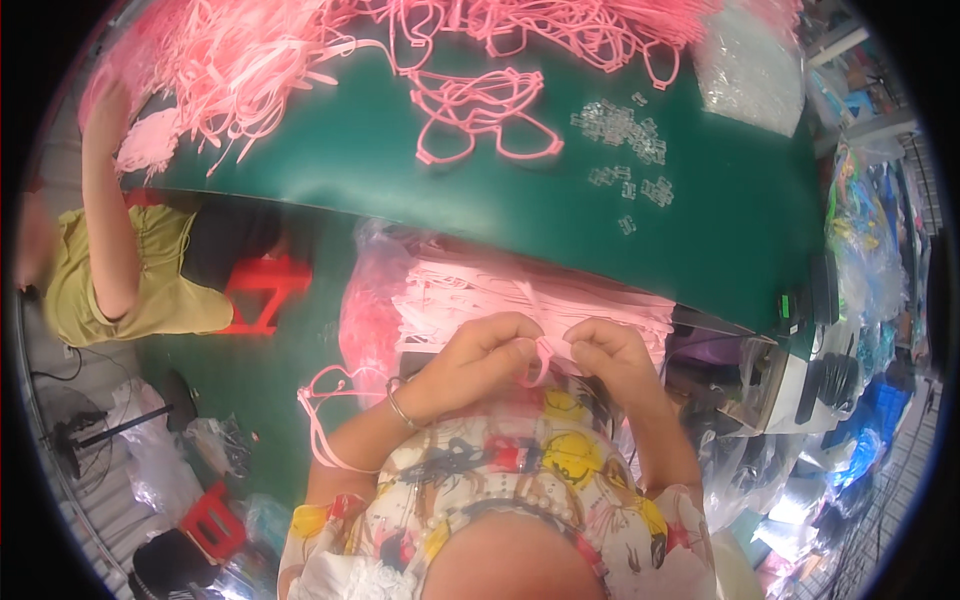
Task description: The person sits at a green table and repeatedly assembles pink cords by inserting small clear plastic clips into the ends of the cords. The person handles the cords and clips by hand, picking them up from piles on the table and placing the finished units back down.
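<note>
Table [420, 190], green top, takes up the upper half of the view, its near edge curving across the middle. Heap of pink straps [300, 50] is spread along its far side, loose ends trailing toward the near edge. Co-worker in a yellow-green top at left edge, arm [105, 200] raised with its hand in the heap. Clear bag of folded pink straps [440, 290] sits just below the table edge, right behind the hands. Looped pink strap piece [480, 125] lies alone on the green, mid-table. Scatter of small clear plastic buckles [625, 140] just right of it, a few strays nearer the edge. Red stool [265, 290] on the floor at left, under the table edge. Left hand [480, 355] and right hand [605, 350] are close together over the lap, fingers curled, both pinching one short pink strap [540, 362] between thumbs and forefingers; the strap bends down between them. Metal bangle [400, 405] on left wrist. Another pink strap loop [325, 420] hangs beside the left forearm.
</note>
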